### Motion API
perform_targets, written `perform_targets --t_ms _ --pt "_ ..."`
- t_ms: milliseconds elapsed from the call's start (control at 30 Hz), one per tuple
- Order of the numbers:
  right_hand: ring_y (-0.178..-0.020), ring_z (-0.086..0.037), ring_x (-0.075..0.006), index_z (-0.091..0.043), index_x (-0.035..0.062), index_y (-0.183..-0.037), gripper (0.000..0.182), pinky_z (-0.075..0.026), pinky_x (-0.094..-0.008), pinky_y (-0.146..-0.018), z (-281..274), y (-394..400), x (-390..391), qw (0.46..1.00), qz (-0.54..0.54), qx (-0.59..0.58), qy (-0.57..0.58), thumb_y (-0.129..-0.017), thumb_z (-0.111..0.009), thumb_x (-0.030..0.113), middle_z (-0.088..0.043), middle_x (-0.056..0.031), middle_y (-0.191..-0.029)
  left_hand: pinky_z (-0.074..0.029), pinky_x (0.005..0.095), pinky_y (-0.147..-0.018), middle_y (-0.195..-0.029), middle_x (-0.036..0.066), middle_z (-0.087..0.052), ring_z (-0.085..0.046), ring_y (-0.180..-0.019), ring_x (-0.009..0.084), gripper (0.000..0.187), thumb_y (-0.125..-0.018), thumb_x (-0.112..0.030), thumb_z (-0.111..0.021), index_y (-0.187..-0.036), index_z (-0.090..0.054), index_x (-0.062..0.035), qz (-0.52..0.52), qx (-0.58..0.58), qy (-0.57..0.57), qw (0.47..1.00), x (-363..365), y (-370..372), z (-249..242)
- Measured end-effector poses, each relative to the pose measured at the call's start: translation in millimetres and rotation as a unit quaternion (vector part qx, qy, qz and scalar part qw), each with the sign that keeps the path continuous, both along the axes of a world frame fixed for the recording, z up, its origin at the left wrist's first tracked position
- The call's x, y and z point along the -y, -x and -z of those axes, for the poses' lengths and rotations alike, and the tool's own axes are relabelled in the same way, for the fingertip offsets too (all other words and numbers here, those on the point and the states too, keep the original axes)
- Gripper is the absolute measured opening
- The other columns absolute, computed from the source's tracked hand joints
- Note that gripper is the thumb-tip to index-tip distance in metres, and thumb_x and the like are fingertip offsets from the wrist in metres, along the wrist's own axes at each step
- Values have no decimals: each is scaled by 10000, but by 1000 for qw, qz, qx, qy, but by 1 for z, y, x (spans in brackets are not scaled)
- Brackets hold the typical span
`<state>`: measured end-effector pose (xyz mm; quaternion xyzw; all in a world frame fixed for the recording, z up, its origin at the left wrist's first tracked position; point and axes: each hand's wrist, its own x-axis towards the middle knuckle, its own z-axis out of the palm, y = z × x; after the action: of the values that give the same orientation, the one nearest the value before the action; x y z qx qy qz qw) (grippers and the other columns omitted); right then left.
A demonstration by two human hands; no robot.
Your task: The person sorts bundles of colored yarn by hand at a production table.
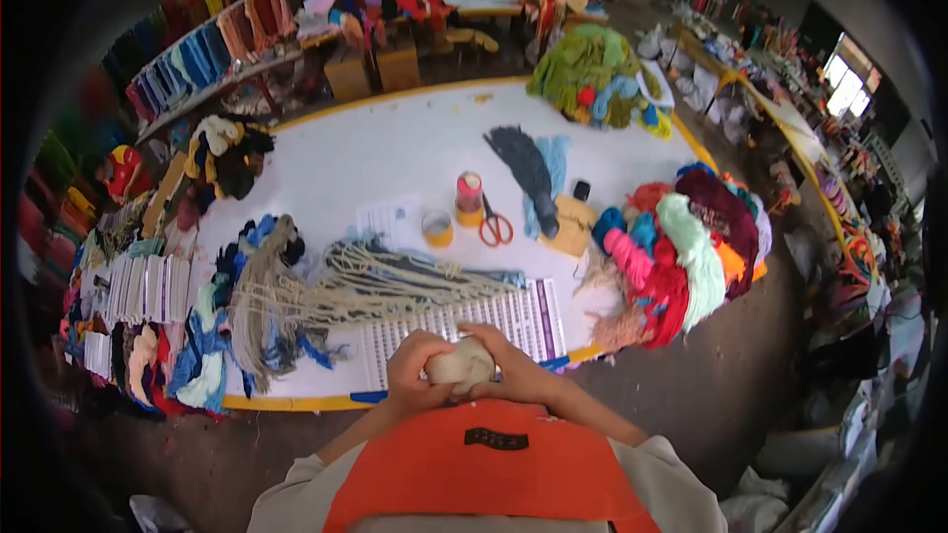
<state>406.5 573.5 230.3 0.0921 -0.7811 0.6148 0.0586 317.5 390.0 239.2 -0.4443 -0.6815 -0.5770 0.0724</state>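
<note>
Between my two hands, close to my orange apron (494,464), is a cream ball of yarn (462,365). My left hand (415,367) curls round its left side. My right hand (502,360) closes on it from the right, with the fingers over its top. Just beyond the hands lies a printed chart sheet (533,321) covered in small marks. Long beige and grey-blue yarn strands (395,281) stretch across that sheet. They meet a hank of grey-beige yarn (262,301) at the left.
Red-handled scissors (496,228), a pink thread cone (469,192) and a tape roll (436,228) stand mid-table. A dark grey hank (523,173) lies behind. Colourful skeins (681,257) pile at the right, green yarn (588,69) at the back, blue yarn (207,345) at the left.
</note>
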Motion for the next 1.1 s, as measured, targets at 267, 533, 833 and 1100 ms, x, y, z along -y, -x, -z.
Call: perform_targets --t_ms 267,533,833,1100 --pt "-1074 -554 -200 -506 58 -1234 626 -448 -333 -938 22 22 -52 995 46 83 29 -683 -800 93 -552 -81 -1147 -407 393 -995 -1354 193 -418 -443 -1233 314 691 -726 -117 -718 -1331 -402 -9 42 67 71 994 -35 22 19" --pt "-1016 -573 -148 -495 55 -1226 521 -472 -290 -877 -20 142 -216 940 270 21 207 -769 -738 109 -594 -54 -1116 -507 334 -887 -1291 157 -469 -531 -1142 257 419 -849 -49 -620 -1245 -487 -18 -135 301 231 915 -18 57 129" --pt "-1109 -499 -270 -479 15 -1230 590 -400 -359 -970 11 262 -344 871 381 -197 -239 -742 -783 148 -520 -142 -1168 -429 449 -961 -1201 236 -556 -532 -1115 402 376 -789 -107 -677 -1130 -555 -5 -184 230 389 873 5 19 241" --pt "-1201 -470 -438 -402 172 -1390 762 -395 -554 -979 283 285 -360 845 209 188 -454 -717 -755 222 -423 -220 -1372 -386 432 -1039 -1336 186 -514 -446 -1272 372 506 -813 -189 -682 -1268 -524 -33 -112 220 394 885 -56 19 263"
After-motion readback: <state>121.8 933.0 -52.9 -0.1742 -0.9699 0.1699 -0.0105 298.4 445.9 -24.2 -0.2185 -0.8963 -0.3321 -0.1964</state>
